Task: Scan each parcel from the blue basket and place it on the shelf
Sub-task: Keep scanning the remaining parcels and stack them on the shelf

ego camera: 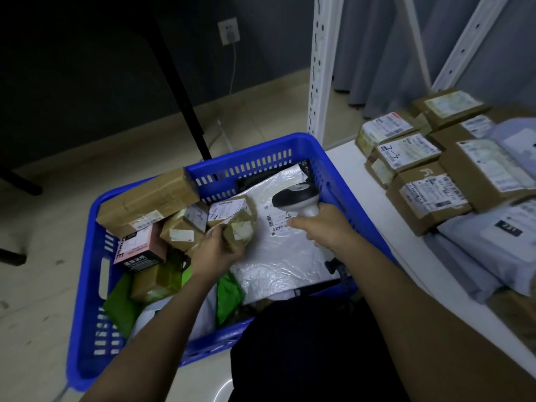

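A blue basket [87,288] on the floor holds several parcels. Inside it, my left hand [216,249] grips a small brown taped parcel [236,217] with a white label. My right hand [324,224] holds a white and black barcode scanner [295,198] over a large white plastic mailer [278,256] with barcodes. Other parcels in the basket include a long brown box [145,198] leaning on the far rim, a pink and black box [139,248] and green bags [121,300].
To the right, a low white shelf board [406,256] carries several labelled brown boxes [429,201] and grey mailers [487,245]. White slotted shelf posts [319,68] rise behind the basket. A black stand leg [185,97] and a wall socket [229,30] are at the back.
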`<state>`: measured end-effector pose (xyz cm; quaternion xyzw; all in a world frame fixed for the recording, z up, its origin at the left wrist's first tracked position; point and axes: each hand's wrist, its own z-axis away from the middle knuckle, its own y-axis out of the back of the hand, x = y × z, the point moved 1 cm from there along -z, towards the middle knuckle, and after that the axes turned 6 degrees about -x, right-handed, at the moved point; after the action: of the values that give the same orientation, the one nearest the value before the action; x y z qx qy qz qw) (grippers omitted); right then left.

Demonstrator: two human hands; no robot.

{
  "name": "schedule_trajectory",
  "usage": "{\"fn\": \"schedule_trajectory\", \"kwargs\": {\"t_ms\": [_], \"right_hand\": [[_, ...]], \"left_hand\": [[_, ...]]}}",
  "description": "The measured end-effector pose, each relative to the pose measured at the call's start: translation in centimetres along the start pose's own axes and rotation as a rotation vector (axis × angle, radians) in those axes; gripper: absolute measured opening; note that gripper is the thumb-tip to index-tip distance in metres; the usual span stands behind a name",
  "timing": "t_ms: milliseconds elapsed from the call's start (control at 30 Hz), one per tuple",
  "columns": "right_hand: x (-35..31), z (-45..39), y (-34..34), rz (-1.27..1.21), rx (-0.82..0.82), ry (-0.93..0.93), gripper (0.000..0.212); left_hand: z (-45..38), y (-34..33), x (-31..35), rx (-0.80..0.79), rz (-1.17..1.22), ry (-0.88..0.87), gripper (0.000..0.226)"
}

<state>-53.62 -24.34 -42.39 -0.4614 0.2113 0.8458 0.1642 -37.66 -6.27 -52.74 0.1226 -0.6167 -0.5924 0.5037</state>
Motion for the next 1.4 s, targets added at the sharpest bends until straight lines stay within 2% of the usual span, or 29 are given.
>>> {"fn": "schedule_trajectory", "kwargs": {"t_ms": [100, 167, 267, 367, 433, 467, 500, 533, 633, 667, 700, 767, 867, 933, 1000, 1067, 1100, 1300, 1400], "right_hand": [[-0.8, 0.5, 0.5, -0.143, 0.058, 0.020, 0.018], [-1.3, 0.9, 0.9, -0.269, 0.122, 0.036, 0.029], [-1.9, 1.6, 1.8, -0.510, 0.200, 0.095, 0.048], [-2.1, 2.4, 3.5, -0.713, 0.255, 0.143, 0.038], [-1.6, 2.9, 4.7, -0.748, 0.344, 0.143, 0.030], [-1.2, 3.0, 5.3, -0.742, 0.389, 0.133, 0.033], [-0.7, 3.0, 5.8, -0.727, 0.423, 0.121, 0.039], [-0.2, 3.2, 6.4, -0.716, 0.448, 0.119, 0.047], [0.1, 4.0, 7.4, -0.742, 0.459, 0.161, 0.069], [0.1, 4.0, 7.6, -0.741, 0.461, 0.169, 0.075], [0.2, 4.0, 7.6, -0.730, 0.468, 0.177, 0.078], [0.6, 3.8, 7.9, -0.701, 0.497, 0.205, 0.071], [1.2, 4.1, 8.6, -0.579, 0.519, 0.188, 0.070], [1.2, 4.5, 9.2, -0.482, 0.544, 0.215, 0.068], [0.9, 5.0, 9.7, -0.411, 0.552, 0.228, 0.049], [0.2, 5.7, 9.9, -0.406, 0.485, 0.217, 0.026], [-0.1, 6.1, 9.8, -0.411, 0.451, 0.216, 0.022], [-1.0, 8.1, 9.9, -0.355, 0.273, 0.263, 0.024], [-0.8, 8.2, 10.2, -0.316, 0.270, 0.231, 0.020]], "left_hand": [[2.1, 3.2, 3.6, -0.028, 0.355, -0.159, 0.063], [3.0, 4.9, 6.6, -0.047, 0.437, -0.308, 0.065], [2.6, 6.3, 10.8, 0.024, 0.319, -0.565, 0.070], [1.7, 6.5, 14.5, 0.039, 0.129, -0.757, 0.075], [1.6, 6.1, 16.6, -0.016, 0.052, -0.867, 0.072], [1.8, 5.8, 17.5, -0.075, 0.086, -0.871, 0.070], [1.9, 5.7, 18.3, -0.143, 0.191, -0.815, 0.068], [1.9, 5.6, 19.2, -0.190, 0.338, -0.690, 0.067], [1.3, 6.0, 21.3, -0.273, 0.874, -0.096, 0.069], [1.1, 5.9, 21.8, -0.353, 1.012, 0.065, 0.064], [0.9, 5.7, 22.2, -0.444, 1.112, 0.147, 0.054], [1.3, 5.5, 22.8, -0.540, 1.231, 0.157, 0.033], [1.2, 5.0, 22.9, -0.476, 1.360, 0.107, 0.016], [0.8, 4.7, 22.5, -0.390, 1.346, 0.053, 0.029], [0.6, 4.2, 22.0, -0.277, 1.230, 0.012, 0.051], [0.8, 3.8, 21.6, -0.225, 1.112, -0.044, 0.060], [0.9, 3.7, 21.5, -0.221, 1.079, -0.061, 0.063], [0.5, 3.1, 20.6, -0.183, 1.049, -0.034, 0.064], [0.4, 3.0, 20.5, -0.192, 1.039, -0.029, 0.067]]}}
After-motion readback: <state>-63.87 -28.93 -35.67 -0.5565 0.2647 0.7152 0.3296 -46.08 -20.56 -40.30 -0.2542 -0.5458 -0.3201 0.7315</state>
